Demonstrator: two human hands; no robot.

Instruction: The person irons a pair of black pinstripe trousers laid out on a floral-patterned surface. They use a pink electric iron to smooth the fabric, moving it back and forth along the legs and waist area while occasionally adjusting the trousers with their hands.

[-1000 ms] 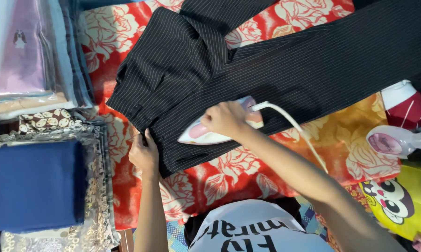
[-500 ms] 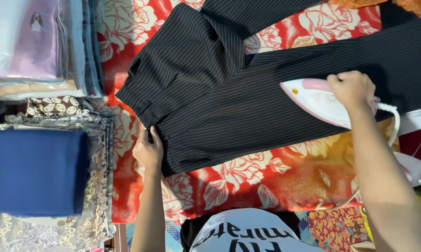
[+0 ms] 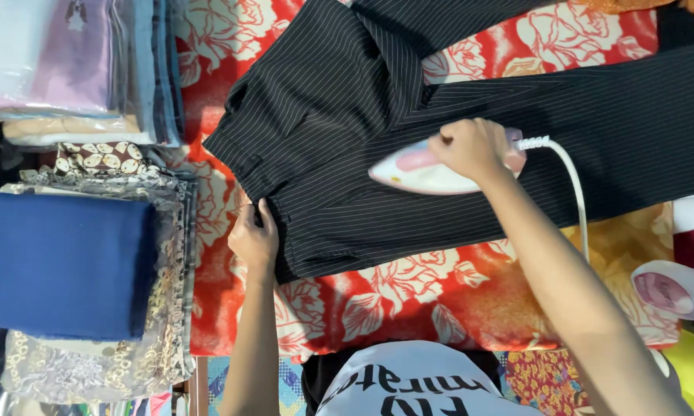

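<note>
A pair of black pinstriped trousers (image 3: 470,115) is spread flat across a red cloth with a white flower pattern (image 3: 408,300), seen from above. The waistband end lies toward the left of the view, and the legs run off to the right edge.

A white and pink iron (image 3: 428,168) is pressed on the trousers near the middle of the view. It is gripped at the handle by the right hand (image 3: 470,148), with the fingers closed around it. A white cord (image 3: 574,192) is seen leaving the back of the iron and curving down past the right forearm.

The lower corner of the waistband is pinned down by the left hand (image 3: 254,239); its fingers are curled onto the edge of the fabric, holding it against the red cloth.

To the left, just beside the red cloth, a folded dark blue fabric (image 3: 70,266) is stacked on patterned lace-like cloths (image 3: 100,362). Above that, a pile of folded garments in clear wrapping (image 3: 70,69) is seen. At the right edge, a white and pink rounded object (image 3: 670,289) is partly in view.
</note>
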